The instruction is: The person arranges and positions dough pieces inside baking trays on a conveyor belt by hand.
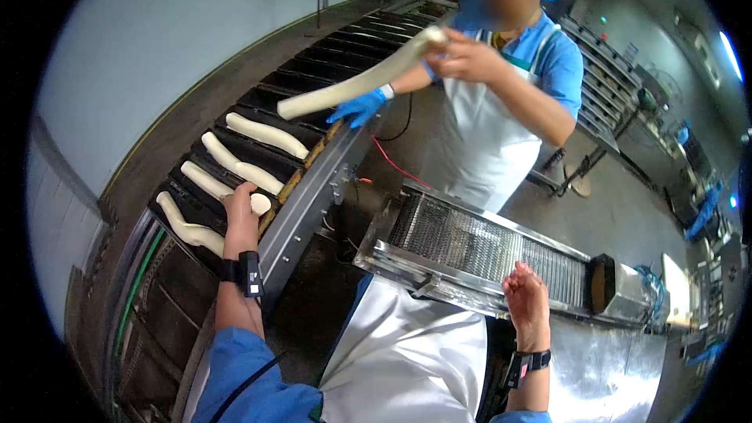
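My left hand [241, 202] grips the near end of a long white dough roll [205, 178] lying in a dark baking pan on the left. The roll's pale round end shows beside my fingers. Another dough roll [188, 225] lies bent in the pan closer to me, and two more, a dough roll [237, 162] and a dough roll [268, 135], rest in pans farther along. Over the side of a metal mesh conveyor [462, 236], my right hand [526, 291] is raised with loosely bent fingers, and I see nothing in it.
Across from me a co-worker in a white apron [478, 141] lifts a long dough roll [360, 80] in one hand; their blue-gloved hand [360, 107] touches the pan line's edge. Dark pans [337, 51] continue toward the back. A steel rail [301, 204] borders them.
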Available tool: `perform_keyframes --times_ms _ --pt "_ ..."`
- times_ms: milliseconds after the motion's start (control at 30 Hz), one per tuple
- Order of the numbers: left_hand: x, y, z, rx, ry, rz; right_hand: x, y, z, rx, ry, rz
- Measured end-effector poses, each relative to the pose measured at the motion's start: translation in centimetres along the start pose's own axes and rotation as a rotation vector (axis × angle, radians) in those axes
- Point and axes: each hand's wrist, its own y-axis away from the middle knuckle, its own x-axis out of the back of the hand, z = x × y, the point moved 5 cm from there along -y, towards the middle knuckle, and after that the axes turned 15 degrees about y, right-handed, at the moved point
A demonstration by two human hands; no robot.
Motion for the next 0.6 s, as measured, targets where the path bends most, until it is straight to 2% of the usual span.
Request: perform_keyframes --times_ms 33,133,200,233,267,333,400,467,500,533,600 --pt "0.7 -0.9 0.9 -0.025 -0.064 -0.050 0.2 -0.2 0.2 -0.020 0.032 -0.013" --pt "0.2 0.8 4.3 -0.029 0.028 0.077 1.3 -0.4 1.3 -0.059 0.040 -0.013" --pt "-0.6 2.8 6.8 -0.003 -0.235 0.231 0.5 0.1 1.0 -0.077 0.061 0.039" --pt "-1.5 4.2 7.9 0.006 -0.355 0.125 0.3 -0.1 1.0 -0.083 0.050 0.039" --pt "1.8 1.6 4.8 0.052 -0.490 0.086 0.5 0.1 1.2 -0.095 0.039 0.047" --pt "7.2 -3.2 -0.4 -0.093 -0.665 0.219 1.3 -0.6 2.1 -0.055 -0.015 0.049" --pt "4.5 0.1 2.8 0.036 -0.517 0.251 2.1 -0.4 3.0 -0.110 0.008 0.049" --pt "6.7 -1.6 0.7 -0.065 -0.340 0.252 2.9 -0.2 3.6 -0.156 -0.008 0.079" --pt "3.0 2.4 4.8 -0.132 -0.533 0.270 2.9 -0.4 3.7 -0.146 -0.022 0.074" --pt "2.7 2.6 4.0 -0.120 -0.548 0.261 3.1 -0.1 4.0 -0.148 -0.032 0.067" --pt "0.6 2.3 3.7 -0.410 -0.788 0.049 3.6 0.0 4.6 -0.167 -0.027 0.080"
